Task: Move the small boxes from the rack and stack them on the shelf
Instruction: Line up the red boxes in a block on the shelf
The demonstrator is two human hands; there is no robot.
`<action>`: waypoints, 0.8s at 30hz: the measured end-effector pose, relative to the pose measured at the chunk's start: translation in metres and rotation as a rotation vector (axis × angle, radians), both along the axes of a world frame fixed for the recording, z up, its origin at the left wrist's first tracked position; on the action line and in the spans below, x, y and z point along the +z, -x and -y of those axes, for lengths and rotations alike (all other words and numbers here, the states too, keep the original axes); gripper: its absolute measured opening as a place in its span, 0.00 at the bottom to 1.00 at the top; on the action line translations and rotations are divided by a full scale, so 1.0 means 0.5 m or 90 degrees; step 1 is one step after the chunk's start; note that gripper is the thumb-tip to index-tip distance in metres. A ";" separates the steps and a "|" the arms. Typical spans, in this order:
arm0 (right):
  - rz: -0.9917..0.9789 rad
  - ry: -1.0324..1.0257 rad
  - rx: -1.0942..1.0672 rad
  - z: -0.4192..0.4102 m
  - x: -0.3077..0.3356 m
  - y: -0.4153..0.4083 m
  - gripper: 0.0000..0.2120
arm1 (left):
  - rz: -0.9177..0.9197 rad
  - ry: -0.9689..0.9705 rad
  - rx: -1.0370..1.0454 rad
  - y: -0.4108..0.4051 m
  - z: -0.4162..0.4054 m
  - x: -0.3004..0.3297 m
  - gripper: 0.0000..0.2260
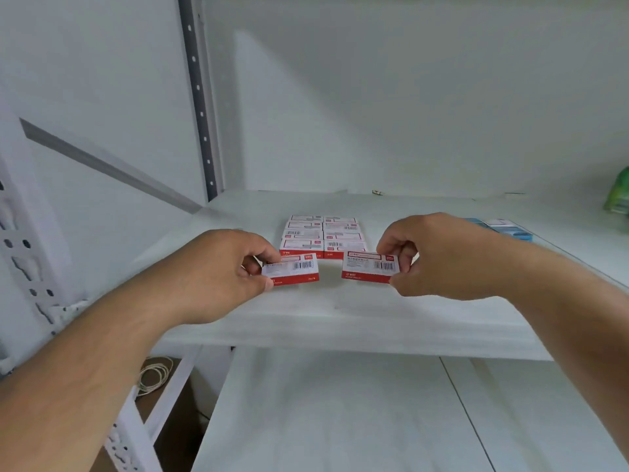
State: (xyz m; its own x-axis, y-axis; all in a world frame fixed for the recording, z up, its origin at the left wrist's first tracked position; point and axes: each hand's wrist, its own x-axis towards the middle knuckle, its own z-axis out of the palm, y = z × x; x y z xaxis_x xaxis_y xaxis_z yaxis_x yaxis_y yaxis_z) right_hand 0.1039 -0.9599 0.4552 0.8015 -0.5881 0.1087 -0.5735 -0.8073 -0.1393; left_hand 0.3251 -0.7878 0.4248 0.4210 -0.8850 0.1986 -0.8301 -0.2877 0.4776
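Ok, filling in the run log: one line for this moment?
left hand: holds box | right hand: holds second box | both just before stacked boxes | shelf

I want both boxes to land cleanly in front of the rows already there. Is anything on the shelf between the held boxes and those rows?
Nothing visible. The left hand and right hand each hold a red-and-white box just before the stacked rows; only bare shelf lies below.
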 end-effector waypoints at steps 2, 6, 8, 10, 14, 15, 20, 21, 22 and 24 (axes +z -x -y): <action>-0.007 -0.011 0.015 0.024 -0.002 -0.009 0.15 | 0.006 -0.015 0.006 -0.002 0.021 0.007 0.13; -0.017 -0.013 0.050 0.056 -0.012 -0.026 0.13 | 0.023 -0.024 0.016 -0.005 0.051 0.009 0.13; -0.010 -0.023 0.065 0.065 -0.020 -0.034 0.14 | 0.017 -0.027 0.014 -0.007 0.057 0.002 0.12; -0.019 -0.023 0.078 0.069 -0.024 -0.045 0.15 | 0.011 -0.034 0.006 -0.011 0.061 -0.002 0.13; -0.019 -0.016 0.088 0.073 -0.024 -0.066 0.16 | 0.016 -0.038 -0.009 -0.029 0.071 -0.002 0.13; -0.019 -0.019 0.084 0.073 -0.024 -0.070 0.15 | 0.013 -0.037 -0.014 -0.035 0.073 -0.001 0.13; -0.004 -0.002 0.089 0.071 -0.034 -0.077 0.14 | 0.013 -0.023 -0.062 -0.057 0.083 -0.010 0.11; -0.001 0.003 0.091 0.070 -0.035 -0.076 0.13 | 0.013 -0.011 -0.069 -0.060 0.085 -0.014 0.10; 0.003 0.006 0.093 0.069 -0.036 -0.075 0.13 | 0.014 0.001 -0.075 -0.065 0.087 -0.018 0.10; 0.010 0.012 0.093 0.065 -0.039 -0.074 0.13 | 0.015 0.023 -0.089 -0.072 0.090 -0.027 0.08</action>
